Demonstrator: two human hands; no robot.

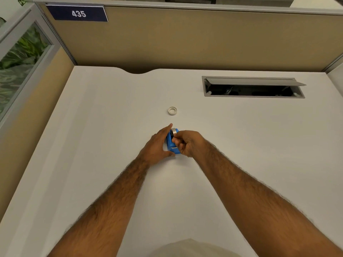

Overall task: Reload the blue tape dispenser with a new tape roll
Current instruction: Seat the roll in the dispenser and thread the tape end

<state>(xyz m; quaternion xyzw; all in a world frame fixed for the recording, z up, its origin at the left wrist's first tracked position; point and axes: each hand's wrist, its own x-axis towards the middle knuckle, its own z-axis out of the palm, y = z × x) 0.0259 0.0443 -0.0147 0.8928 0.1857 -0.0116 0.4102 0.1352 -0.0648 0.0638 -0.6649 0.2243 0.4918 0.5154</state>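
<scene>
The blue tape dispenser [171, 143] stands on the white desk [111, 127] near its middle. A tape roll [174, 131] sits in the dispenser's far end. My left hand [157, 145] grips the dispenser from the left, thumb at its near end and fingers stretched along its side. My right hand [187, 142] is curled against the right side, its fingertips pinched at the dispenser's top beside the roll. A small whitish ring [172, 110], a tape core or thin roll, lies flat on the desk a little beyond the dispenser.
An open cable tray with a raised grey lid [252, 87] is set into the desk at the back right. Tan cubicle partitions [185, 39] wall the desk at the back and left, with a "435" sign [78, 13].
</scene>
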